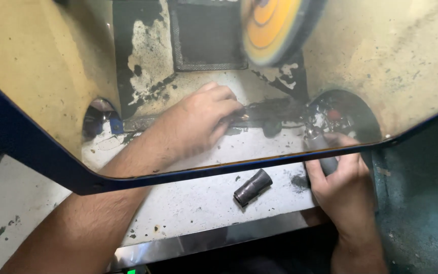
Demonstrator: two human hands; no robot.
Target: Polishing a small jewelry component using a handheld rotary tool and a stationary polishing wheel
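Hands, two, mine, both at work under a grimy clear shield (51,61) with a blue rim.

Left hand (198,122): reaches in from seven o'clock, fingers curled narrow around a small brass-coloured piece (244,117), pinched at the fingertips. The piece sits near the centre of view, resting by a dark, dirty ledge (275,109) that runs toward three o'clock.

Right hand (343,182): comes up from five o'clock, closed around a grey metal cylinder (323,149). The cylinder's top end points toward twelve o'clock, into a round opening (345,114) in the shield where shiny metal parts and something red show; what they are I cannot tell.

Polishing wheel (275,28): orange and yellow face, dark edge, at one o'clock above both hands, clear of them.

Black tube (252,187): short, lying tilted on the pale, speckled bench (193,203) at six o'clock, between my two wrists, touched by neither.

Second round opening (100,119): at nine o'clock, dark inside.

Black mat (206,35): at twelve o'clock, behind the wheel.
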